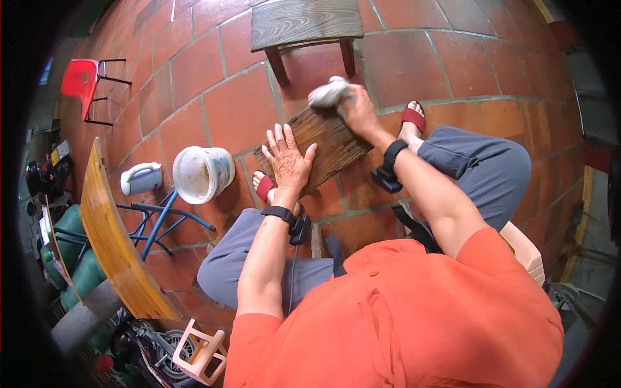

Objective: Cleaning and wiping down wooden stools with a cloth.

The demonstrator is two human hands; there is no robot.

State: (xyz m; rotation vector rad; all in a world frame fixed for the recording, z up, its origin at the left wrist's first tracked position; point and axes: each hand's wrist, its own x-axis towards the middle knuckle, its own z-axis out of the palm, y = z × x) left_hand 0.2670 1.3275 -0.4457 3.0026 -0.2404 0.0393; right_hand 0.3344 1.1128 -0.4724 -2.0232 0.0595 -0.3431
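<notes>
Between my feet lies a dark brown, worn wooden board; whether it has legs below cannot be made out. My left hand presses flat on its left part, fingers spread. At the board's far right edge, my right hand is closed on a bunched whitish-grey cloth, which is smeared by motion. The cloth is over the far edge of the board, and whether it touches the wood is hard to tell.
A dark wooden bench stands beyond the board. To the left are a white bucket, a pale blue jug, a yellow wooden tabletop on blue legs, and a red chair. A beige plastic stool is at lower left.
</notes>
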